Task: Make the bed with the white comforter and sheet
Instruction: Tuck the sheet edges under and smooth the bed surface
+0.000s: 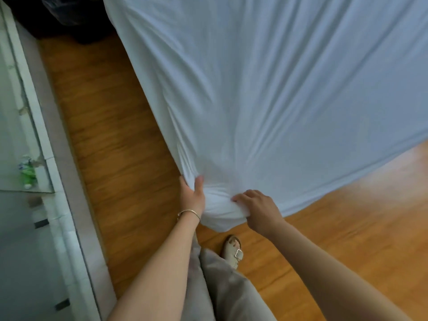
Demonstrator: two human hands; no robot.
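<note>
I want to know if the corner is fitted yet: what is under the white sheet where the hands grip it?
Nothing shows. The white sheet covers everything beneath it. The left hand and right hand grip a bunched corner, hanging above the wooden floor and a sandalled foot.

Bare wood floor [111, 140] between sheet [266, 89] and window frame [69, 181].

A home bedroom: white-sheeted bed [278, 89] on wooden floor [111, 140].

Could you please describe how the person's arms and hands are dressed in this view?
Both forearms are bare, with no sleeves showing. The left hand has a thin metal bangle at the wrist. The right hand wears nothing visible: no ring, watch or glove.
</note>
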